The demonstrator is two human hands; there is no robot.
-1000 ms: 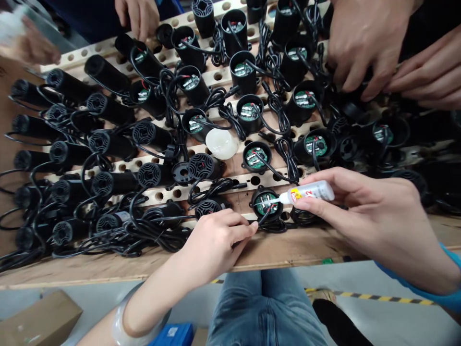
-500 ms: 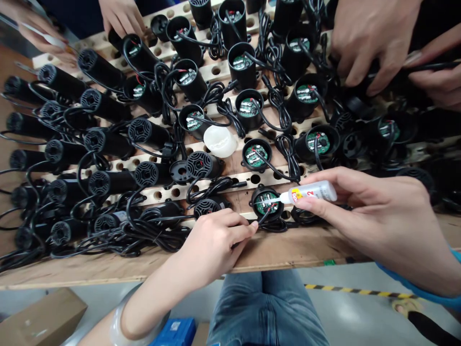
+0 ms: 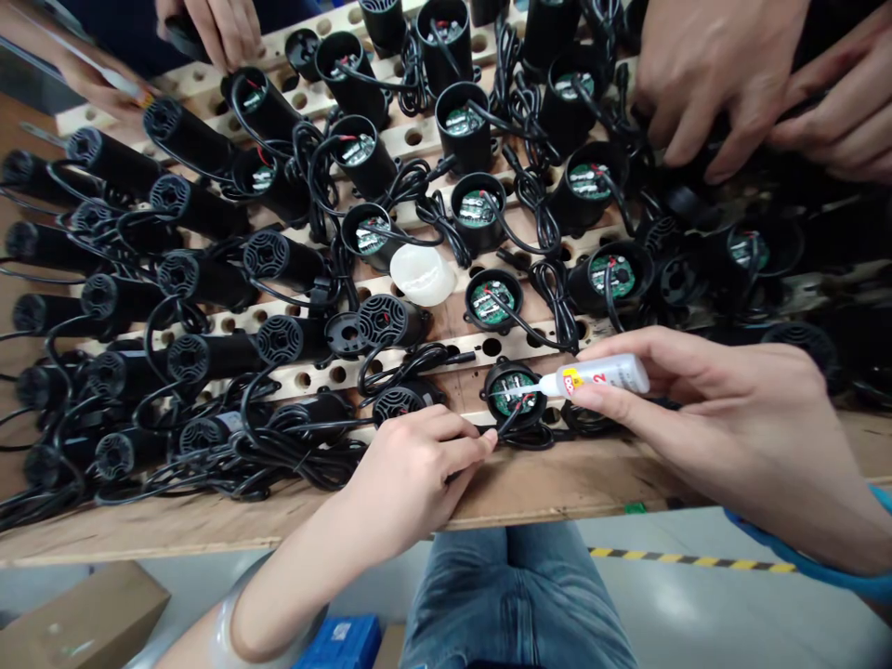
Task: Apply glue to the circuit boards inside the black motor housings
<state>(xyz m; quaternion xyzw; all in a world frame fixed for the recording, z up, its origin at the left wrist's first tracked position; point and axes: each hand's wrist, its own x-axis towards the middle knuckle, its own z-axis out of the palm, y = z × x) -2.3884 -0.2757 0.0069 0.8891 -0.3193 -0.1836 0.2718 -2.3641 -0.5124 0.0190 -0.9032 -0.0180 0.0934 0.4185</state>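
Dozens of black cylindrical housings with cords crowd the perforated wooden table. Right hand reaches in from the right, palm down, grip pinched around a small white glue bottle, nozzle over the green circuit board in the nearest housing. Left hand, curled, fingertips pinching a black cord beside that board.

Black housings hold green circuit boards; the glue bottle is white, yellow-labelled.

Wooden workbench carries perforated racks, black housings, cables.
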